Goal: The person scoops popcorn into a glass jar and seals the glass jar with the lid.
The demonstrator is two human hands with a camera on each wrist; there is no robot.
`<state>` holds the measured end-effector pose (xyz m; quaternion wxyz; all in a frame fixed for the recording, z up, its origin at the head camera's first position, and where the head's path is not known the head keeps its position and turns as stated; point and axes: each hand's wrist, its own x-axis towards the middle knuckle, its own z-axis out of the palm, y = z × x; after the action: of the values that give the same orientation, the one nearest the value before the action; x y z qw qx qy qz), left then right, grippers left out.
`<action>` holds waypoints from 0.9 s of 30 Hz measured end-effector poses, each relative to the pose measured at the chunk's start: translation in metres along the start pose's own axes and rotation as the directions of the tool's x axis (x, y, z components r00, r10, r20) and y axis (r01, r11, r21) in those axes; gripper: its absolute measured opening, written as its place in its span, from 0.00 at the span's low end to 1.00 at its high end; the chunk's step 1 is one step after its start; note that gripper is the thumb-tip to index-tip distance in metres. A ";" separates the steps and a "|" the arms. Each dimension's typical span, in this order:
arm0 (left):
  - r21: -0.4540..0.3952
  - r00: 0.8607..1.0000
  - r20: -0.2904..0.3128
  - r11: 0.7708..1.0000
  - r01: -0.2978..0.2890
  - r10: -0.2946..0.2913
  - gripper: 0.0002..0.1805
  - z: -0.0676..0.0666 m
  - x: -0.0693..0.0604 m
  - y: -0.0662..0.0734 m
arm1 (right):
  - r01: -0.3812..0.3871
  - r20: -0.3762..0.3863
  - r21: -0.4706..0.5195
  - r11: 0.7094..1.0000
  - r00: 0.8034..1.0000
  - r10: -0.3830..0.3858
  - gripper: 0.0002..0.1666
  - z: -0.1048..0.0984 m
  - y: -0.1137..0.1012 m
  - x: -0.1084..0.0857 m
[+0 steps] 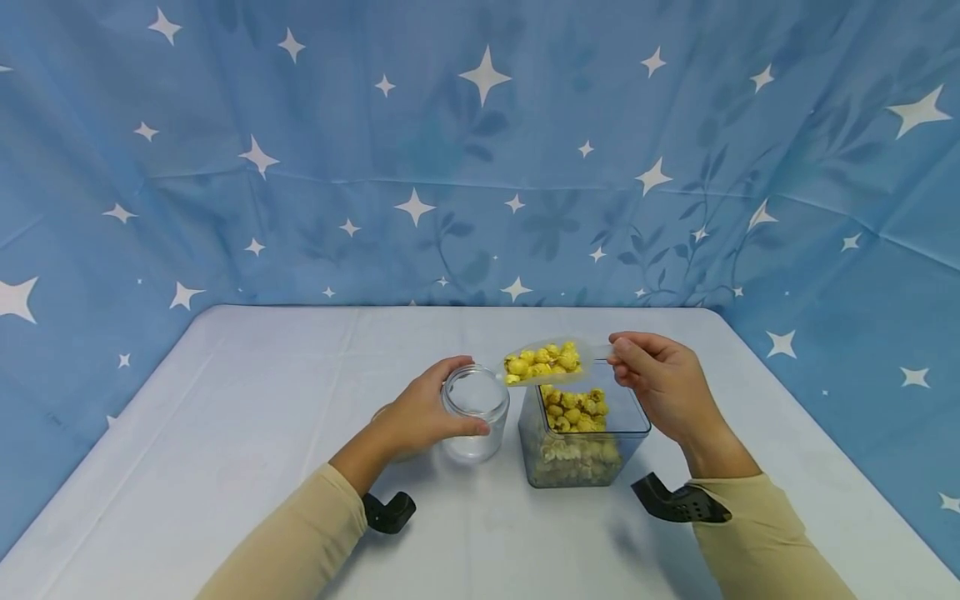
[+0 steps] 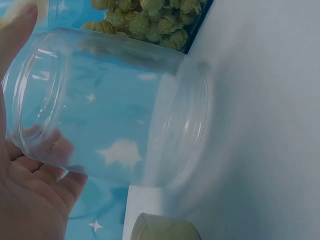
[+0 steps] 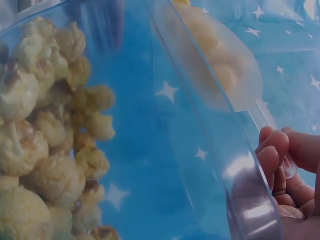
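A clear, empty-looking jar [image 1: 474, 417] stands upright on the table, its mouth up; my left hand [image 1: 423, 410] grips it around the upper part, thumb on the near side. In the left wrist view the jar [image 2: 115, 110] shows the fingers [image 2: 55, 150] behind its wall. My right hand [image 1: 660, 379] pinches the handle of a translucent scoop [image 1: 543, 364] heaped with yellow popcorn. The scoop is over the far part of a clear square bin [image 1: 576, 467] partly filled with popcorn [image 1: 573, 410], its tip near the jar's rim. The right wrist view shows the scoop [image 3: 220, 65] through the bin's wall.
A small pale round object [image 2: 165, 229] lies beside the jar, mostly hidden behind my left hand in the head view. A white cloth [image 1: 262, 400] covers the table. Behind it hangs a blue curtain [image 1: 337, 167] with white stars.
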<state>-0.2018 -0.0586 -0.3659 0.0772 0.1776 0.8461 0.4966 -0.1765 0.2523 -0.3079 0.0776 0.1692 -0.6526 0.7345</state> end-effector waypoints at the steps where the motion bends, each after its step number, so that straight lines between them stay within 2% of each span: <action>1: -0.004 1.000 0.003 1.000 0.002 -0.002 0.53 0.000 0.000 0.000 | -0.001 0.004 -0.003 1.000 1.000 0.001 0.13 0.001 0.000 0.000; 5: 0.012 1.000 0.012 1.000 0.025 -0.025 0.53 0.001 0.001 -0.001 | -0.020 0.014 -0.014 1.000 1.000 0.020 0.12 0.003 -0.003 0.002; 14: 0.031 1.000 0.017 0.999 0.019 -0.019 0.50 -0.001 -0.002 0.000 | -0.066 -0.001 -0.104 0.992 0.998 0.066 0.10 0.007 -0.007 0.005; 21: 0.046 0.999 0.046 0.999 0.014 -0.016 0.50 -0.002 -0.004 0.000 | -0.087 0.001 -0.203 0.975 0.996 0.088 0.08 0.013 -0.007 0.007; 27: 0.032 0.998 0.055 1.000 -0.002 0.000 0.50 -0.003 -0.003 0.000 | -0.099 0.014 -0.266 0.959 0.994 0.106 0.12 0.016 -0.009 0.009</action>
<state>-0.1997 -0.0626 -0.3644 0.0973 0.1928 0.8513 0.4782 -0.1794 0.2364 -0.2953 0.0522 0.1335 -0.7538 0.6413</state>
